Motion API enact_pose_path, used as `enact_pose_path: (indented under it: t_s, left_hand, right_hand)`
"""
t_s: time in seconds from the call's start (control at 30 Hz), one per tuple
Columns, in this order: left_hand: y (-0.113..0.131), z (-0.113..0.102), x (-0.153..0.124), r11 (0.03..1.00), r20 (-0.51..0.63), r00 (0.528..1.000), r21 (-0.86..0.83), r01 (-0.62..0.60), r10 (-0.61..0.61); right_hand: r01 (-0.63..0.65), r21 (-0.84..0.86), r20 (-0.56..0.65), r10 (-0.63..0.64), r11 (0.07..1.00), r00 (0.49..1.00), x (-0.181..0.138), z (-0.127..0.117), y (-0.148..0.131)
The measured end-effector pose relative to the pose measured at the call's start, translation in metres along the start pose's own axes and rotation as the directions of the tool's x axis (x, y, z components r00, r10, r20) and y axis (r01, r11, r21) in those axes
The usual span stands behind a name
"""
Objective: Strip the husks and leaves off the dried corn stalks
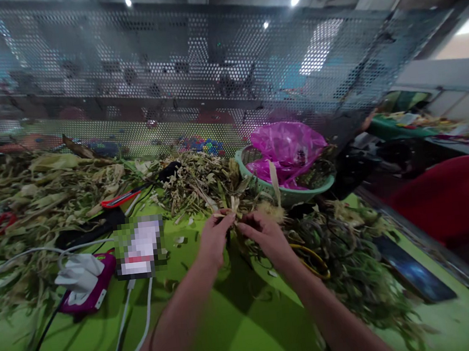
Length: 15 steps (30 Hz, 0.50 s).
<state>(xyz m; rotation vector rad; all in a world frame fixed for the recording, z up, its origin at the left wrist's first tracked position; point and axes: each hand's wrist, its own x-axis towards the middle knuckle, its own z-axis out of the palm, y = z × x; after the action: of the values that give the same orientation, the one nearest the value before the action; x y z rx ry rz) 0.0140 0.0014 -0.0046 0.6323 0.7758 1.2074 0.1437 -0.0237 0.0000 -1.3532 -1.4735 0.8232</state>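
Observation:
My left hand (215, 238) and my right hand (266, 236) meet over a green table (241, 320), both pinching a small bundle of dry husk leaves (233, 208). The fingers of each hand are closed on the strips. Just beyond them lies a heap of dried husks and stalks (195, 182). A teal basket (290, 192) lined with a pink plastic bag (285, 145) stands right behind my right hand.
Red-handled scissors (119, 199) lie left of the heap. A white charger on a pink device (84, 280) with cables sits at the left. A dark phone (412, 271) lies at the right. A perforated metal screen (190, 74) closes the back. More husks (23, 203) cover the left.

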Motion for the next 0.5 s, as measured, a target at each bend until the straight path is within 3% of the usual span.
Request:
enact_pose_path:
  t_s: [0.2, 0.3, 0.5]
  left_hand:
    - [-0.0042, 0.0034, -0.003, 0.999, 0.011, 1.0, -0.041, 0.024, -0.024]
    - [-0.0064, 0.0032, -0.0037, 0.999, -0.013, 1.0, -0.034, 0.019, -0.02]
    - [-0.0055, 0.0041, -0.0053, 0.999, -0.029, 1.0, -0.042, -0.003, 0.002]
  right_hand:
    - [0.041, -0.061, -0.019, -0.042, 0.997, 0.999, -0.0059, 0.0121, 0.0002]
    - [0.1, -0.187, -0.037, -0.109, 0.977, 0.993, -0.006, 0.0119, 0.0038]
    - [0.269, -0.606, -0.006, -0.343, 0.749, 0.939, -0.0078, 0.0067, 0.0034]
